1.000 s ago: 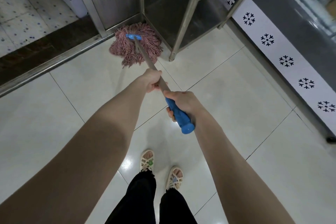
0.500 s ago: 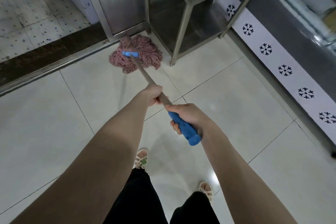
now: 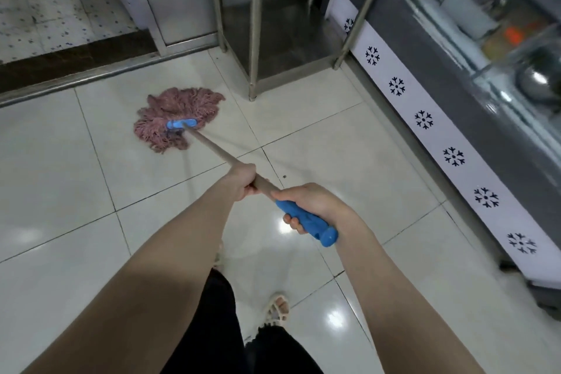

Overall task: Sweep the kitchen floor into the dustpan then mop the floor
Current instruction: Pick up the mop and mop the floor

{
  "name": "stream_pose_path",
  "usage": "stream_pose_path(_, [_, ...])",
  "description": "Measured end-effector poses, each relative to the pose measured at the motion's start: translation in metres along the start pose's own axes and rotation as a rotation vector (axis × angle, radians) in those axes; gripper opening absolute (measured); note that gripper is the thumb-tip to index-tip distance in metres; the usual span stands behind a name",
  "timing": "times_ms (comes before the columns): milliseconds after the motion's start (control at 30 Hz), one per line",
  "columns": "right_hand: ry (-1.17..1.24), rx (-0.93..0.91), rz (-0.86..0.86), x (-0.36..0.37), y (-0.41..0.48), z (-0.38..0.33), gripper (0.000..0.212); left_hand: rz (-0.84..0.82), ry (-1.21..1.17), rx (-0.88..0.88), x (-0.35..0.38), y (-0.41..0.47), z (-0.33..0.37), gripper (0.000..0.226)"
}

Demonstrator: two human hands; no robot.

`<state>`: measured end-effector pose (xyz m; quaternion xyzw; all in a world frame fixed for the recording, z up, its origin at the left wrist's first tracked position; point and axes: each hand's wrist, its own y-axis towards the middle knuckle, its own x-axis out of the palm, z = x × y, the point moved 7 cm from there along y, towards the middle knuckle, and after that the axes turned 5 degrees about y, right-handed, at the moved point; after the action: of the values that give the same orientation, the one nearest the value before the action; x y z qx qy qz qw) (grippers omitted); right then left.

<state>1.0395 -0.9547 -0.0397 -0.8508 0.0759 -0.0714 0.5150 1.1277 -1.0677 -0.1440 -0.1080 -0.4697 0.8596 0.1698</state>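
**Inspector:** Location of the mop (image 3: 212, 149)?

**Assessor:** In use. Its head (image 3: 179, 112) lies flat on the floor (image 3: 349, 146), far and left of centre, strands splayed. It is near the leg (image 3: 254, 45) of a steel stand but apart from it, and short of the metal sill (image 3: 76, 77) at far left. The pole (image 3: 224, 158) slants from the head back towards the person.

**Inspector:** Hands?

**Assessor:** Both hold the mop. The left hand (image 3: 243, 181) is wrapped round the bare pole, the farther of the two. The right hand (image 3: 315, 200) is nearer, its fingers (image 3: 293, 222) curled round the blue grip (image 3: 306, 220) at the pole's end. The hands sit close together, not touching.

**Inspector:** Handling?

**Assessor:** Judgement only. The pole looks stiff and light. The string head is soft, and if damp it is the heavy end and will drag on the tile. The bare pole looks smooth and could turn in the palm. The moulded grip looks the surer hold. The present hold seems sound: end grip to steer, pole to press down.

**Inspector:** Hazards?

**Assessor:** The tile is glossy and likely slippery once wet. The strands could snag the leg. A dark speck (image 3: 284, 176) lies right of the left hand. No dustpan is in view, so I judge this to be the mopping stage.
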Motion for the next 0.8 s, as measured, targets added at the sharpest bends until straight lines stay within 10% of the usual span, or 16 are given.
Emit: stream_pose_path(800, [0.293, -0.01, 0.296, -0.231, -0.095, 0.094, 0.028, -0.304, 0.225, 0.059, 0.303, -0.04, -0.021, 0.023])
